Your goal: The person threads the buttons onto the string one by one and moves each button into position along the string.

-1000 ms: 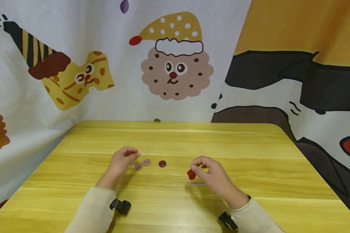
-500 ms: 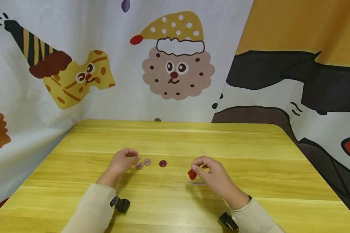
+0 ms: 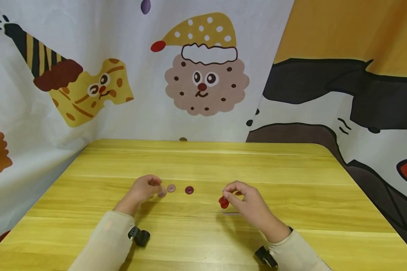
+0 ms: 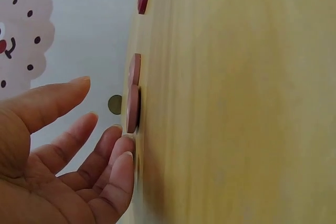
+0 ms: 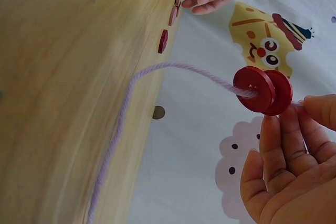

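My right hand (image 3: 247, 201) pinches a lilac string (image 5: 126, 100) between thumb and fingertips, just beside two red buttons (image 5: 253, 88) threaded on it. These buttons hang above the table, one against the other, while the string's long tail trails down to the tabletop. On the left, my left hand (image 3: 144, 190) reaches over two pinkish buttons, a nearer one (image 3: 161, 194) and a farther one (image 3: 171, 188). Its thumb stands apart from loosely bent fingers (image 4: 121, 179), whose tips are right at the nearer button. A dark red button (image 3: 189, 190) lies flat between both hands.
The yellow wood-grain table (image 3: 203, 162) extends around the hands to its far edge. Behind it hangs a white cloth (image 3: 129, 30) printed with cartoon food. Each wrist wears a black strap, such as the left wrist's strap (image 3: 140, 236).
My left hand has come down slightly, and its fingertips now overlap the nearer pinkish button in the head view. My right hand, with the string and red buttons, stays almost still.
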Available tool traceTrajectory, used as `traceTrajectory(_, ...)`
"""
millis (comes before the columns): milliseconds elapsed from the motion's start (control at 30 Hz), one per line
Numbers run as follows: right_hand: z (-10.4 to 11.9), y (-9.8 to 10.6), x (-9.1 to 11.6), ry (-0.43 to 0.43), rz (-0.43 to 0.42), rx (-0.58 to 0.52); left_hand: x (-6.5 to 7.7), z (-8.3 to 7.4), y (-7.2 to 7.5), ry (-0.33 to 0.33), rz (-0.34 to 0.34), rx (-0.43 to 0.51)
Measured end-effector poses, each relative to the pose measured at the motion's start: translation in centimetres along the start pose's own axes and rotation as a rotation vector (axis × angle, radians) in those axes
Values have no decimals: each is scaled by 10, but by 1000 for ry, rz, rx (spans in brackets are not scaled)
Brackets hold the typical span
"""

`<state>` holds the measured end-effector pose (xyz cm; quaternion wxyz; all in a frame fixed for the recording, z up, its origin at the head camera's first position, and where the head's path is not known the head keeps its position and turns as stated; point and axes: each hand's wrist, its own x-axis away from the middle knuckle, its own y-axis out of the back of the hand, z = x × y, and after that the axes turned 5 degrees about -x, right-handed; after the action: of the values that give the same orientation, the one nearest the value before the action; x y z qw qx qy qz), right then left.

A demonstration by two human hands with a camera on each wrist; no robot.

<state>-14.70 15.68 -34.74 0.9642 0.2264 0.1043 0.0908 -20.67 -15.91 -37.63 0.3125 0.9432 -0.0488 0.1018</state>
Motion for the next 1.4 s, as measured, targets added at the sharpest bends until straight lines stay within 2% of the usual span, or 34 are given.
traceTrajectory(400,-1,0,0,-23,0,1,0,0,0,-10,18,-47)
traceTrajectory(700,0,0,0,11,-3,3,0,-2,-3,-49,27,-107)
traceTrajectory(1400,1,-1,0,10,12,-9,-5,0,-6,-44,46,-180)
